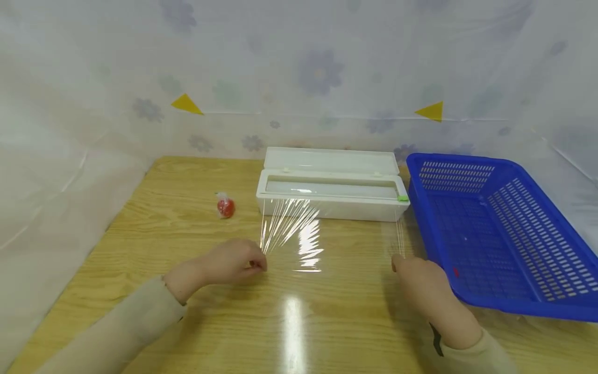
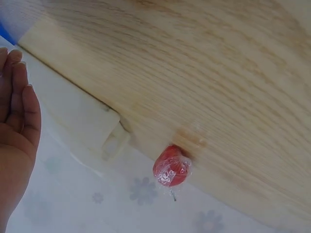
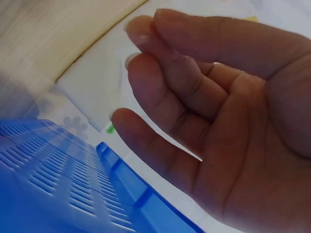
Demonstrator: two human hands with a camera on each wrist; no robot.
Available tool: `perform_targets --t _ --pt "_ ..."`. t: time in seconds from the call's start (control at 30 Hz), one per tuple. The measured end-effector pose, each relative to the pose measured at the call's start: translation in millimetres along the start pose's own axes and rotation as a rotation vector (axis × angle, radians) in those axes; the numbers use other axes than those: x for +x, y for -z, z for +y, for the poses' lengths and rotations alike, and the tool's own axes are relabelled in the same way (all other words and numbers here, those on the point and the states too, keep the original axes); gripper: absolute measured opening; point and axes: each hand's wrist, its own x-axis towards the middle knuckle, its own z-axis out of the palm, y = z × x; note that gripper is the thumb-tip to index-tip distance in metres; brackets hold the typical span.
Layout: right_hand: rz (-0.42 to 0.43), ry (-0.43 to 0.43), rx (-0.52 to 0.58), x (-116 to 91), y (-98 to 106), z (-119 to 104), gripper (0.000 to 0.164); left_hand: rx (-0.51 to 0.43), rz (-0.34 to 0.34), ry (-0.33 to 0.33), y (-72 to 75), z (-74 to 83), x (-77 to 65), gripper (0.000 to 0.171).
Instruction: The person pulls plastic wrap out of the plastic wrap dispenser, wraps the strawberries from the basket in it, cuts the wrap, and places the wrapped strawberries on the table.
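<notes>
A sheet of clear plastic wrap (image 1: 309, 244) stretches toward me from a white wrap dispenser box (image 1: 334, 209), whose lid (image 1: 331, 160) is raised at the back. My left hand (image 1: 233, 261) pinches the wrap's near left corner, where the film gathers into shiny creases. At the opposite corner my right hand (image 1: 426, 286) pinches the film, thumb against index finger in the right wrist view. Left of the box sits a small red item (image 1: 226, 208) bundled in clear film, also visible in the left wrist view; its exact kind is unclear.
A blue plastic basket (image 1: 432, 234) with slotted walls stands to the right, close beside my right hand. A green tab (image 1: 403, 198) marks the box's right end. Behind the wooden table (image 1: 187, 176) hangs a flower-patterned sheet (image 1: 303, 62) with yellow tape pieces.
</notes>
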Motion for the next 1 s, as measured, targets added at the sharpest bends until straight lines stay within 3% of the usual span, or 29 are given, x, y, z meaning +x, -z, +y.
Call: perform_targets --t 0.27,0.57,0.87,1.0 --pt "-0.073 -0.033 0.076 6.3 -13.3 -1.1 0.027 -0.016 -0.034 0.005 -6.6 -2.1 1.3 0.008" --pt "-0.004 0.007 0.103 6.7 -18.8 -0.4 0.028 -0.001 -0.074 0.006 -10.3 -1.2 4.1 0.009" --pt "-0.002 0.032 0.065 10.0 -23.3 0.0 0.027 0.036 -0.084 -0.007 -16.1 -4.9 5.6 0.008" --pt "-0.047 0.023 0.079 10.9 -25.5 -0.2 0.024 0.043 -0.096 0.002 -18.4 -6.6 6.0 0.007"
